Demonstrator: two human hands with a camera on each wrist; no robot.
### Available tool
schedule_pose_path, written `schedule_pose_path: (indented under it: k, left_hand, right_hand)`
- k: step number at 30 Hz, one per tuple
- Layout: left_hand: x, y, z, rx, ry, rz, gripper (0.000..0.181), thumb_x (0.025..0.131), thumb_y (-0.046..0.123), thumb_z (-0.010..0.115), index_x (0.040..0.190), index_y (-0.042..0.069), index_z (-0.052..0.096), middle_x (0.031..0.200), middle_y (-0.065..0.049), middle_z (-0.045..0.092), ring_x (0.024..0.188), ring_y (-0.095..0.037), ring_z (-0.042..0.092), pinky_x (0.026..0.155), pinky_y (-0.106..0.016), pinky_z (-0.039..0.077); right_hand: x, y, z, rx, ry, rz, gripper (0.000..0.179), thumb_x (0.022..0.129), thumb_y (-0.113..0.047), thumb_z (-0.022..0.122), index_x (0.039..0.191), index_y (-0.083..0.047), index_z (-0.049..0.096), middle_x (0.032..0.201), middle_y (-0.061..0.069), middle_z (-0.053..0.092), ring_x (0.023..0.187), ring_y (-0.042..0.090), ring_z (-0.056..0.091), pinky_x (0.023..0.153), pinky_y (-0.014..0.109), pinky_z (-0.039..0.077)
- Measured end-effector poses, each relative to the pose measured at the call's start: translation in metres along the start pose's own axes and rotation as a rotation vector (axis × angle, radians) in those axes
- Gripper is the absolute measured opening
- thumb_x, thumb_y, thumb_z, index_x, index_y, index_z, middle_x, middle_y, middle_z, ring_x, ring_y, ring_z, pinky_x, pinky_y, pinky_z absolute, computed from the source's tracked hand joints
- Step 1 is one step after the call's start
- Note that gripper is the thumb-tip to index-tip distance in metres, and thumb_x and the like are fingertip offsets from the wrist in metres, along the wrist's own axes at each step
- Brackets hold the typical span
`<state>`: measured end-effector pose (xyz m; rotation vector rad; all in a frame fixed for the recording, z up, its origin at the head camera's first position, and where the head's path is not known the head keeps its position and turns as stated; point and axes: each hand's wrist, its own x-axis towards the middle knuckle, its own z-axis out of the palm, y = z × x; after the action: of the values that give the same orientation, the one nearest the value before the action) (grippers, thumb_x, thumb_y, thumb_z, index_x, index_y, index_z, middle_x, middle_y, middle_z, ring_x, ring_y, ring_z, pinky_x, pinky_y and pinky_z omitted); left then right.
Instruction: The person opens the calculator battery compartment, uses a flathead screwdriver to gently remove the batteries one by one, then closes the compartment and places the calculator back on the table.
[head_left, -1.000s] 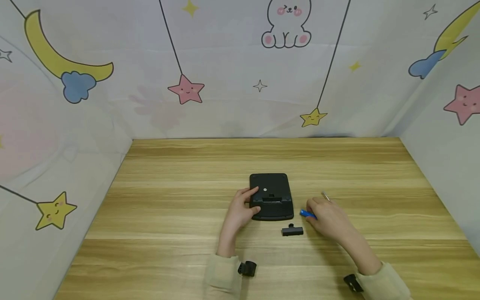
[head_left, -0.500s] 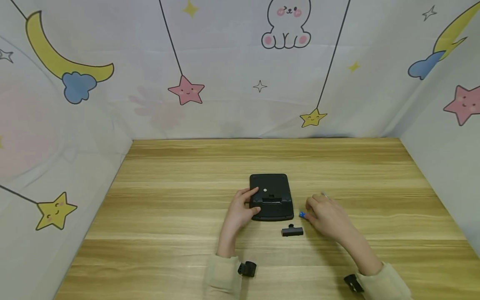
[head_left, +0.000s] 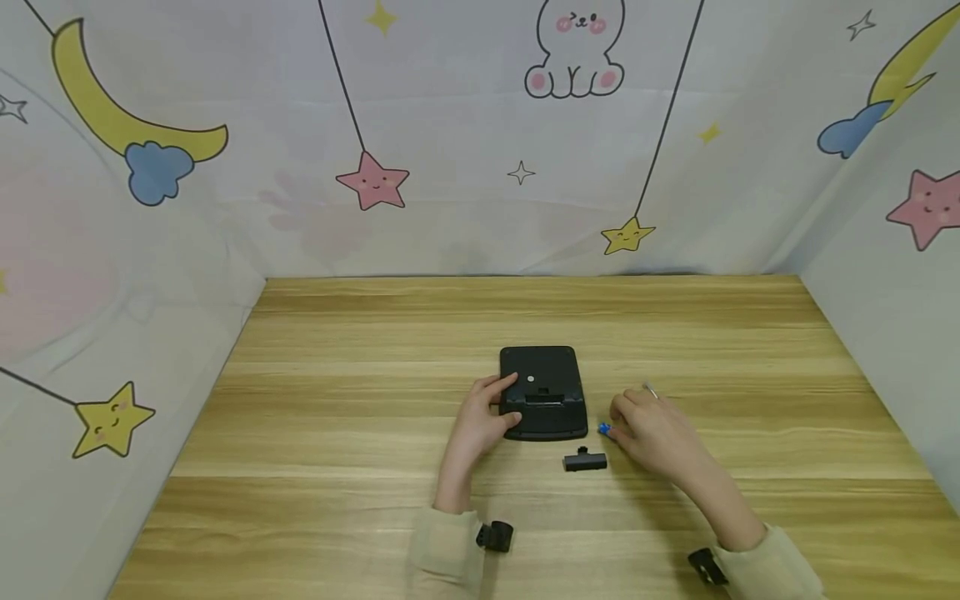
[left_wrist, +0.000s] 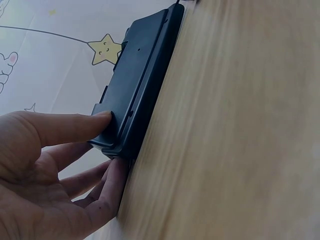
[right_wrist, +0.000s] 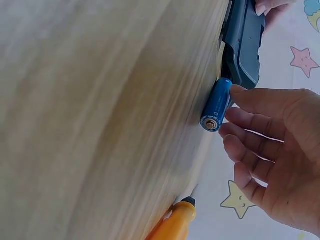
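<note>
A black calculator lies face down on the wooden table, its battery slot uncovered. My left hand grips its left edge; in the left wrist view the thumb presses on top and the fingers are at the side. Just right of the calculator, my right hand pinches a blue AA battery between thumb and forefinger, low over the table. In the head view only the end of that battery shows. The dark battery cover rests on the wood in front of the calculator.
An orange-handled screwdriver lies beyond the right hand; in the head view only its metal shaft shows, the handle hidden by the hand. A printed cloth with stars and moons walls the table at the back and sides.
The battery in my right fingers has turned from lying sideways to showing only its end in the head view. My left hand and the calculator stay in place.
</note>
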<state>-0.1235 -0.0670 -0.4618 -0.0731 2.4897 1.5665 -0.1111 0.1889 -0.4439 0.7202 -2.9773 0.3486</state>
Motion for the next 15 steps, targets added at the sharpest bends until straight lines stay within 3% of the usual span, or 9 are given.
schedule_pose_path:
  k: [10, 15]
  left_hand:
    - [0.0007, -0.0001, -0.0001, 0.007, -0.003, -0.003, 0.057, 0.082, 0.003, 0.07, 0.136, 0.018, 0.056, 0.147, -0.013, 0.043, 0.122, -0.033, 0.05, 0.097, -0.049, 0.045]
    - [0.0005, -0.0003, -0.0001, 0.009, -0.004, 0.004, 0.058, 0.082, 0.003, 0.071, 0.136, 0.017, 0.056, 0.146, -0.013, 0.043, 0.121, -0.033, 0.051, 0.096, -0.049, 0.045]
  right_hand:
    - [0.0007, -0.0029, -0.0004, -0.006, 0.026, -0.031, 0.019, 0.078, -0.021, 0.079, 0.084, -0.012, 0.064, 0.079, -0.002, 0.06, 0.075, 0.014, 0.059, 0.099, 0.054, 0.046]
    - [-0.0007, -0.0065, -0.0022, -0.011, 0.046, -0.068, 0.019, 0.076, -0.02, 0.08, 0.084, -0.012, 0.064, 0.08, -0.003, 0.059, 0.074, 0.012, 0.055, 0.08, 0.04, 0.052]
